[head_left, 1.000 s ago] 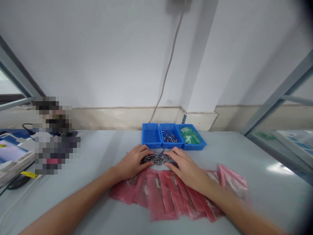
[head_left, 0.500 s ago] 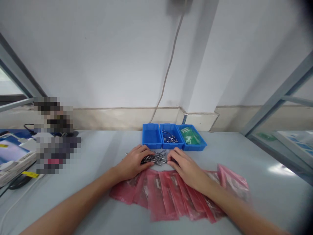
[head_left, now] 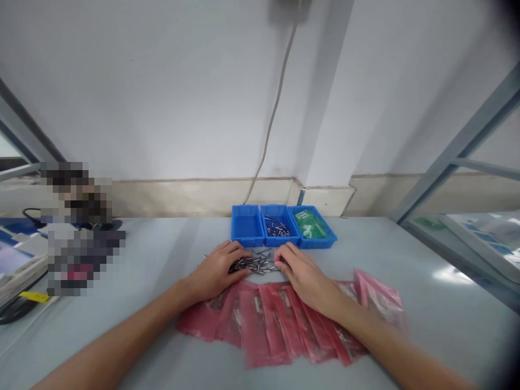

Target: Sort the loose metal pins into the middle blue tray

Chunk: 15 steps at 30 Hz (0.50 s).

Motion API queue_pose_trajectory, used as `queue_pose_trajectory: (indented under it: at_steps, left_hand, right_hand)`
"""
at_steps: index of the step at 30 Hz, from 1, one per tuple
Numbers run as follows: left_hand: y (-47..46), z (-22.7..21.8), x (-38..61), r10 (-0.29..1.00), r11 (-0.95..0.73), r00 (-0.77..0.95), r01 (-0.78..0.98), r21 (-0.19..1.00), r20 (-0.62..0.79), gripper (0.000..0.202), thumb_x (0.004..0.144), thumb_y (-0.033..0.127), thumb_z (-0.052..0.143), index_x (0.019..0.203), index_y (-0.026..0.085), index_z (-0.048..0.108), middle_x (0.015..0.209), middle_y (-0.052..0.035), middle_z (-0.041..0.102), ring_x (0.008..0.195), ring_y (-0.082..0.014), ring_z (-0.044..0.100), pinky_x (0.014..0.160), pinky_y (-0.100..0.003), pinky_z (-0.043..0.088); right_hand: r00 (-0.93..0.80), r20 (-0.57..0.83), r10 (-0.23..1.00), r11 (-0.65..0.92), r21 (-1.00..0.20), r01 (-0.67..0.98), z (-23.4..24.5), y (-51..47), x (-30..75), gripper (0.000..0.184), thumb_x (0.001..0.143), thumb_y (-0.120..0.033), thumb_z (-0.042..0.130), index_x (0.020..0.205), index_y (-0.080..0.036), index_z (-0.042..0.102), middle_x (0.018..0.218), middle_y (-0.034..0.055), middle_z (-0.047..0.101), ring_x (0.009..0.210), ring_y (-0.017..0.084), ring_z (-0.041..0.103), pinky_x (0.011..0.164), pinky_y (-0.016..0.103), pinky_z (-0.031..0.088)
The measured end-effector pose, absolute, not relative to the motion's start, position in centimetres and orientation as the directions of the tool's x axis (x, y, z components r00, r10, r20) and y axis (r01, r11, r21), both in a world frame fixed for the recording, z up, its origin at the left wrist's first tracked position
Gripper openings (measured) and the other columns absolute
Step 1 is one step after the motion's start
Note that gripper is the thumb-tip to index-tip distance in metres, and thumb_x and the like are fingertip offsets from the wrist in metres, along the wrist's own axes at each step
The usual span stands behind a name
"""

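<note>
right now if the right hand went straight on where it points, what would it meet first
Probably the pile of metal pieces just ahead of the right hand; whether they touch is unclear.

No lettering, brand, number or sign can be read anywhere — the yellow tag (head_left: 34,296) at the lower left of the frame is too small and blurred.

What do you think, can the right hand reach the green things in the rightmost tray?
Probably yes: nothing visible stands between the right hand and the rightmost tray, whose open top leaves the green things uncovered.
</note>
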<state>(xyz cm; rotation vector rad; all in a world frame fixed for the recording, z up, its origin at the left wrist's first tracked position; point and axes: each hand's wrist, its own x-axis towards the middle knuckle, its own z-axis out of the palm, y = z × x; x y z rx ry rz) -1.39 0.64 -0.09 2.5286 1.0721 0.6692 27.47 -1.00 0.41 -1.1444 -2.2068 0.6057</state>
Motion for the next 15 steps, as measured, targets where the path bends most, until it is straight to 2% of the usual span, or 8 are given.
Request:
queue_pose_trajectory:
  at_steps: [6, 15]
  left_hand:
    - [0.69, -0.16, -1.44, 0.73, -0.677, 0.609, 0.585, 0.447, 0.309, 0.028, 0.11, 0.044, 0.062, 0.132, 0.028, 0.068, 0.127, -0.0075, 0.066, 0.116, -0.0284, 0.062, 0.105, -0.048, 0.054]
    - [0.64, -0.12, -1.37, 0.732, -0.674, 0.614, 0.591, 0.443, 0.295, 0.027, 0.11, 0.042, 0.063, 0.131, 0.026, 0.068, 0.127, -0.0075, 0.066, 0.117, -0.028, 0.061, 0.106, -0.048, 0.053]
  right_hand:
    - [-0.359, 0.296, 0.885, 0.457, -0.697, 0.553, 1.05, -1.07, 27.24, 0.021, 0.116, -0.035, 0.038, 0.104, -0.027, 0.054, 0.099, 0.0035, 0.063, 0.087, 0.025, 0.059, 0.081, 0.037, 0.045]
    - [-0.315, 0.301, 0.9, 0.429, -0.739, 0.52, 1.13, -1.2, 27.2, 0.019, 0.115, -0.038, 0.042, 0.107, -0.028, 0.057, 0.092, 0.0021, 0.064, 0.08, 0.024, 0.061, 0.078, 0.038, 0.046]
